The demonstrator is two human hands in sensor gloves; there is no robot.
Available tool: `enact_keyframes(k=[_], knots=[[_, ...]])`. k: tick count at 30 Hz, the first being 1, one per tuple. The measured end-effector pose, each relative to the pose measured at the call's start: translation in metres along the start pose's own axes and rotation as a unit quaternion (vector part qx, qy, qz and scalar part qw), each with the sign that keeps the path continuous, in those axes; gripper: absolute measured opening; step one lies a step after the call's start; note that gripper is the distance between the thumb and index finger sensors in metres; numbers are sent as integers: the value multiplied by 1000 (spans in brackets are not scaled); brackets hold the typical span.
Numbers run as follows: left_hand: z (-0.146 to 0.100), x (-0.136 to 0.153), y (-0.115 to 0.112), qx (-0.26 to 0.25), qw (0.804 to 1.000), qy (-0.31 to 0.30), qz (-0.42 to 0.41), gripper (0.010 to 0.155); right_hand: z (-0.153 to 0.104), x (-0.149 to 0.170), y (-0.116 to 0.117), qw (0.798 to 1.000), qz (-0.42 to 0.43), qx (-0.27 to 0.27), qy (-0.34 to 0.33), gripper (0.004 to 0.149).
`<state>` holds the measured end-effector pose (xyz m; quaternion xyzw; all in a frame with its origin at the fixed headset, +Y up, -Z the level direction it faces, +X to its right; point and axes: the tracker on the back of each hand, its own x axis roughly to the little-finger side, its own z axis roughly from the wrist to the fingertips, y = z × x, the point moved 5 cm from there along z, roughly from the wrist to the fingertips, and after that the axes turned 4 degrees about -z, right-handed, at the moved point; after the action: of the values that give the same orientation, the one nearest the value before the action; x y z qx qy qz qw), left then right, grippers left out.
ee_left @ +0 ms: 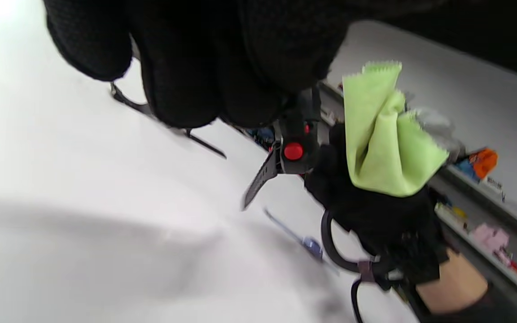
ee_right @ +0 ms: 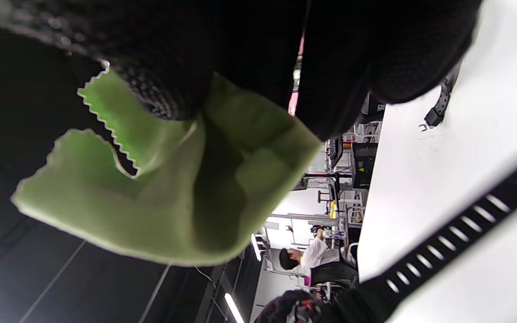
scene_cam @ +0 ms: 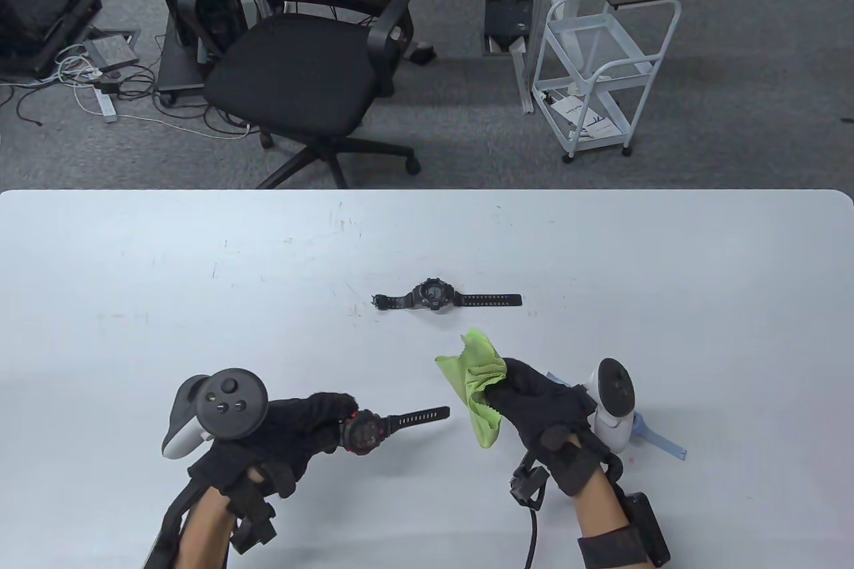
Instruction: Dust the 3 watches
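Observation:
My left hand (scene_cam: 327, 419) grips a black watch with red accents (scene_cam: 363, 430) just above the white table (scene_cam: 200, 262); its strap (scene_cam: 423, 416) sticks out to the right. In the left wrist view the held watch (ee_left: 292, 143) shows a red button. My right hand (scene_cam: 527, 395) pinches a crumpled green cloth (scene_cam: 477, 389), a short way right of that watch and apart from it. A second black watch (scene_cam: 434, 295) lies flat at the table's middle. A third, light blue watch (scene_cam: 657, 439) lies under my right hand, mostly hidden.
Beyond the table's far edge stand a black office chair (scene_cam: 307, 62) and a white wire cart (scene_cam: 600, 62). A person sits in the room's background in the right wrist view (ee_right: 308, 258).

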<state>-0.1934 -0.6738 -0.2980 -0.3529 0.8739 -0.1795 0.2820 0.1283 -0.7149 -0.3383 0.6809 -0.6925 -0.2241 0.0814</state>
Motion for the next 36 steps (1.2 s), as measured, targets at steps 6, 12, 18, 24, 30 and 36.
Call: enact_keyframes(k=[6, 12, 18, 24, 30, 36], knots=[[5, 1, -15, 46, 998, -22, -26, 56, 1, -2, 14, 996, -89, -31, 8, 45], [9, 1, -25, 71, 994, -46, -66, 54, 3, -6, 43, 979, -176, -103, 8, 45], [13, 1, -30, 64, 992, -61, -92, 54, 2, -7, 75, 962, -220, -164, 7, 49], [15, 7, -29, 40, 989, -67, -127, 53, 2, -2, 85, 963, -200, -181, 13, 58], [19, 12, -35, 42, 987, -62, -139, 53, 2, 4, 91, 962, -191, -195, 30, 62], [20, 15, -43, 55, 985, -51, -157, 55, 3, 13, 83, 959, -222, -170, 54, 53]])
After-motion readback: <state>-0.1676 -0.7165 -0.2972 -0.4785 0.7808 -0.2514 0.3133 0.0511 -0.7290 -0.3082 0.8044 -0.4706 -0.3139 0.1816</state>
